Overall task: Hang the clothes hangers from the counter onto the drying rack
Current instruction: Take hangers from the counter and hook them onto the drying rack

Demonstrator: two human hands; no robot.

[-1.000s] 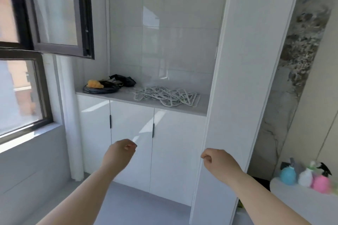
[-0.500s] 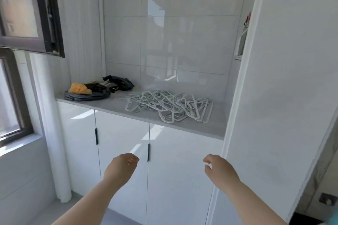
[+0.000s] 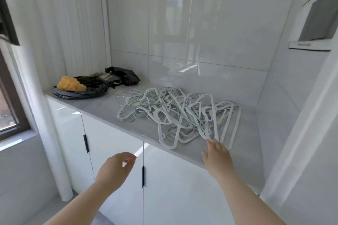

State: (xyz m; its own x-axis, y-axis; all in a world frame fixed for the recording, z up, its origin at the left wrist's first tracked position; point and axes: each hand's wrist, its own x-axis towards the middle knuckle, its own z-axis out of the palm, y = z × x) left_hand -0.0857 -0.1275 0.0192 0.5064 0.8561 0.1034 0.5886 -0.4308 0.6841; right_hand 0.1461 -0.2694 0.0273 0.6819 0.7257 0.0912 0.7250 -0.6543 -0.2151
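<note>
Task barely begun. All the hangers (image 3: 175,115) lie in one tangled pale heap on the surface (image 3: 102,109), toward its right half. None is lifted, none hung. The drying rack is not in view, so nothing counts as done. Everything is left: pick, carry, hang, repeat.

Right hand (image 3: 217,157) reaches over the front edge of the surface, grip released and fingers straight. Its fingertips (image 3: 215,144) are at the nearest loop of the heap; touching or just short, cannot tell. Left hand (image 3: 114,171) hangs lower, in front of the cabinet doors (image 3: 113,144) and below the surface edge. Its grip is loose, fingers lightly curled, holding nothing.

Room: the heap's near side sits close to the front edge, so access from the front is open. A careless pull could likely drag linked hangers off that edge. There is bare surface to the right of the heap, then the white side panel (image 3: 292,124) closes that end. The tiled wall (image 3: 201,33) is right behind the heap, so no approach from the rear. To the left is a bare stretch of surface, then a black bag (image 3: 82,93) with an orange lump (image 3: 70,84) on it, well apart from the hangers. Above the heap is open air. A wall niche (image 3: 318,22) sits high on the right, probably clear of a straight lift. The hangers look interlocked, so I judge one will bring others along. Lifting up and toward the person seems the clean path.
</note>
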